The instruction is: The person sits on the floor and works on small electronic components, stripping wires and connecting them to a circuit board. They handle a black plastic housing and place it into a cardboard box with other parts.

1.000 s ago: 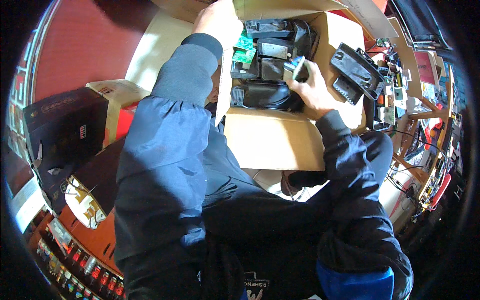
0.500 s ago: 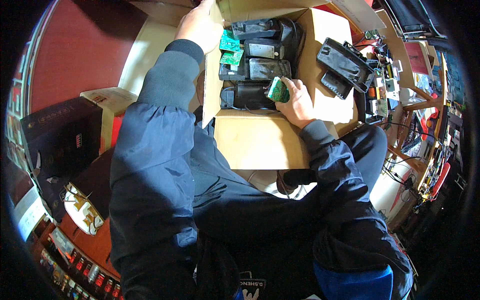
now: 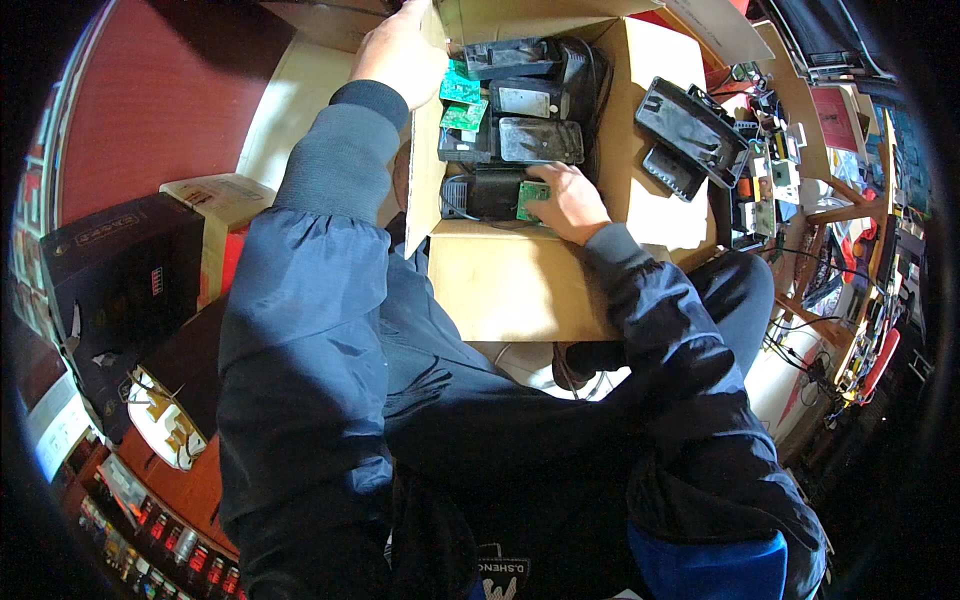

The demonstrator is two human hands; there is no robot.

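My right hand (image 3: pixel 573 203) is inside an open cardboard box (image 3: pixel 520 285), closed on a small green circuit board (image 3: pixel 528 198). The board is low in the box, over a black plastic casing (image 3: pixel 490 190). My left hand (image 3: pixel 392 55) grips the box's left flap (image 3: pixel 430 130) near its top; its fingertips are partly out of view. Two more green circuit boards, one teal-green (image 3: pixel 460 85) and one brighter (image 3: pixel 465 117), lie at the box's left side. Several black plastic housings, among them an oblong one (image 3: pixel 540 140), fill the middle, with a black cable (image 3: pixel 598 85) coiled on the right.
Black plastic covers (image 3: pixel 690 130) rest on the box's right flap. Farther right, a wooden shelf (image 3: pixel 845 210) carries electronic parts and tangled wires. A dark carton (image 3: pixel 125 275) stands to the left, and small red-topped containers (image 3: pixel 200 560) line the lower left.
My right hand has moved left and slightly down with the circuit board, bringing it lower over the black casing. My left hand stays on the flap.
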